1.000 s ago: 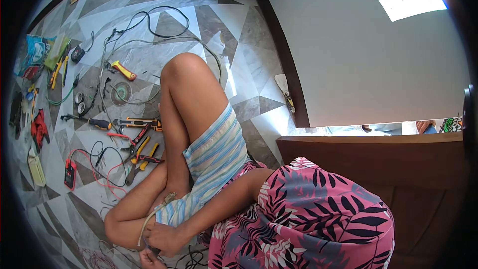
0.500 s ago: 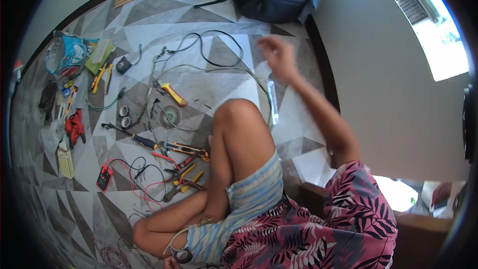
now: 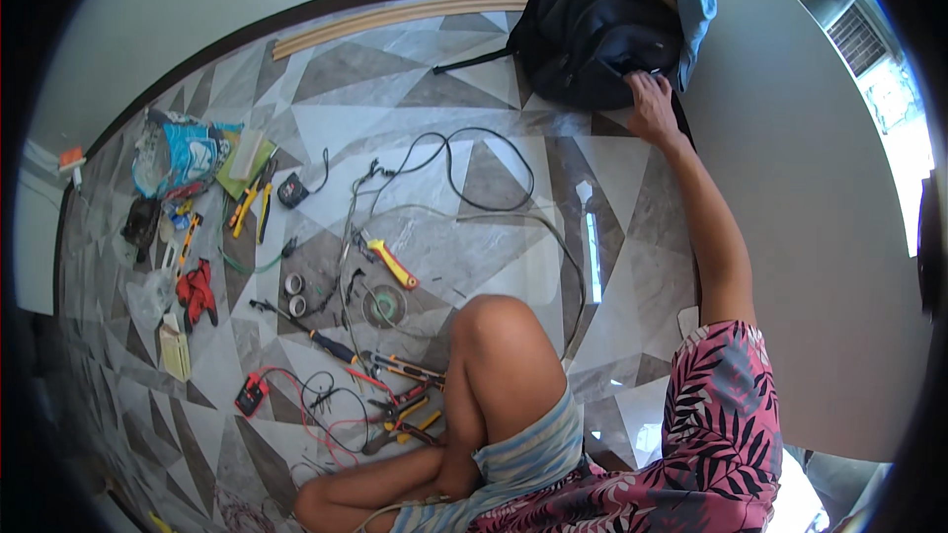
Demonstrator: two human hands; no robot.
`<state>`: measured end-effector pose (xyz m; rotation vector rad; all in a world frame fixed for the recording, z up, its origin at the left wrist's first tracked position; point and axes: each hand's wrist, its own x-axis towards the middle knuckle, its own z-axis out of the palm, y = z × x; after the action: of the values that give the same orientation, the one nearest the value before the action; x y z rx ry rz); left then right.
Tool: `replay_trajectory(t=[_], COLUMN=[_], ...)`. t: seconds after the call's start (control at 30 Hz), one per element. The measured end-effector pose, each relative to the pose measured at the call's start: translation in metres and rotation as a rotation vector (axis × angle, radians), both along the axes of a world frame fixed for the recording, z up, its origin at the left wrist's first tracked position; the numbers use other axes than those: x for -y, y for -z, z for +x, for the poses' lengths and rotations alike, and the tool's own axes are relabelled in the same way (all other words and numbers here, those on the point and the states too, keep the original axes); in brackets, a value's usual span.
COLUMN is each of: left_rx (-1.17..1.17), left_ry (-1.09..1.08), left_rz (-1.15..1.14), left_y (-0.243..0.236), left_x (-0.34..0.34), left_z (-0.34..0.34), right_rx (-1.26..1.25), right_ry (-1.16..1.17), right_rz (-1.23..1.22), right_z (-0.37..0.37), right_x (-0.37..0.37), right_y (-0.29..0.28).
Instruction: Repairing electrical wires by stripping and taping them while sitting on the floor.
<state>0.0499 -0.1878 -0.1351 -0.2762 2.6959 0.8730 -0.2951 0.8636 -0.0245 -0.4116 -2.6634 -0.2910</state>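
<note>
My right arm stretches forward, and my right hand (image 3: 651, 104) is at the front pocket of a black backpack (image 3: 573, 30), its fingers curled onto the pocket's edge near the zip. A blue cloth (image 3: 696, 0) hangs over the bag's right side. My left hand is out of view. Below, my bare knee (image 3: 499, 336) is bent among tools on the patterned tile floor (image 3: 484, 252): yellow-handled pliers (image 3: 415, 424), a cutter (image 3: 400, 365), a screwdriver (image 3: 331, 342) and a red meter with leads (image 3: 251, 393).
Looped cables (image 3: 494, 207) cross the floor. Leftward lie a plastic bag (image 3: 183, 158), red gloves (image 3: 197, 291), tape rolls (image 3: 294, 284) and a yellow-handled tool (image 3: 393, 262). Wooden strips (image 3: 395, 22) line the back wall. A pale panel (image 3: 820, 266) is at right, with a bright opening beyond.
My right hand has left my lap, swung up and forward, and reached the backpack. The view has shifted toward the back wall, and my left hand has dropped out of sight.
</note>
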Motion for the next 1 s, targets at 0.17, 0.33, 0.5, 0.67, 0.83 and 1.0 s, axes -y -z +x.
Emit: replay_trajectory(t=[0.17, 0.33, 0.5, 0.67, 0.83, 1.0], left_rx=[0.05, 0.104, 0.151, 0.173, 0.209, 0.287], left_ry=[0.022, 0.036, 0.137, 0.125, -0.039, -0.17], left_rz=[0.111, 0.191, 0.278, 0.341, 0.183, 0.312], left_y=[-0.01, -0.029, -0.029, -0.031, -0.078, -0.082], left_x=[-0.012, -0.033, -0.038, -0.044, -0.09, -0.102], left_z=[-0.035, -0.04, -0.042, -0.049, -0.073, -0.068], right_rx=[0.095, 0.089, 0.097, 0.117, 0.101, 0.13], right_ry=[-0.079, -0.054, -0.146, -0.106, -0.436, -0.663], right_rz=[-0.108, -0.46, -0.288, -0.301, -0.374, -0.41], right_z=[0.022, 0.033, 0.012, -0.008, -0.081, -0.009], right_x=[0.001, -0.033, -0.04, 0.036, 0.23, 0.371], right_y=[0.015, 0.005, 0.02, 0.05, 0.127, 0.183])
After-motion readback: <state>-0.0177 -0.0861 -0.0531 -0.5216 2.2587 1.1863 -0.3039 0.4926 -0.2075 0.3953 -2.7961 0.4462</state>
